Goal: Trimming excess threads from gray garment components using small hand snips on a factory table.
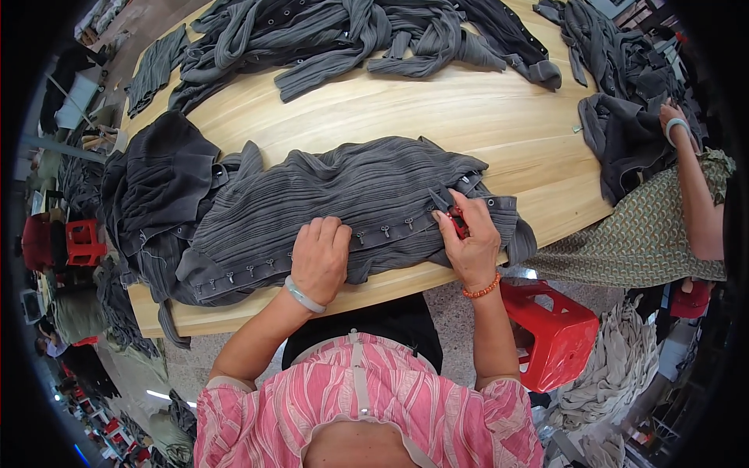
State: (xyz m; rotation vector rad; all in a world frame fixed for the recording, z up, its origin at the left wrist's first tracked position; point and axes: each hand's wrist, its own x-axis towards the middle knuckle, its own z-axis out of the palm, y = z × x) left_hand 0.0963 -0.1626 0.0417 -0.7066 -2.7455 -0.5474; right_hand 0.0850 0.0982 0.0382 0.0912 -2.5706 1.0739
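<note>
A dark grey ribbed garment lies spread along the table's near side, with a row of metal hooks on its front band. My left hand rests on that band with its fingers curled and pressed together on the cloth; the fingertips are partly hidden. In my right hand is a pair of thread snips with red handles and dark blades. The blades point up and left over the right end of the band, where a metal eyelet shows beside the hand.
More grey garments are heaped along the far side of the wooden table. Dark cloth bunches at the left. To the right, another person's hand touches a garment pile. A red stool stands below the table's right edge.
</note>
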